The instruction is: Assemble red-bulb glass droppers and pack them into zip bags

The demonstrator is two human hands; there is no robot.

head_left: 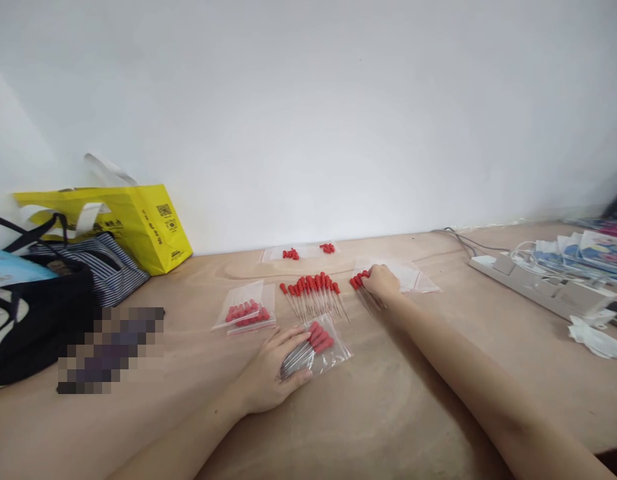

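My left hand [278,370] is closed round the side of a clear zip bag [333,357] of red-bulbed glass droppers, low over the table. Farther right, my right hand [383,283] pinches at a small group of loose droppers [358,279]; its fingertips are partly hidden. Between the hands a fan of loose droppers [313,287] lies with red bulbs toward the wall. Left of it rests another bag of droppers [248,313]. A flat plastic bag [418,277] lies just beyond my right hand.
Near the wall, a bag [273,254] lies beside small red bulbs [291,254]. A yellow bag [158,227], striped pouch [118,267] and black bag [38,333] stand left. On the right are a power strip [533,283], cables, blue-and-white packets [598,250] and a crumpled tissue [596,339].
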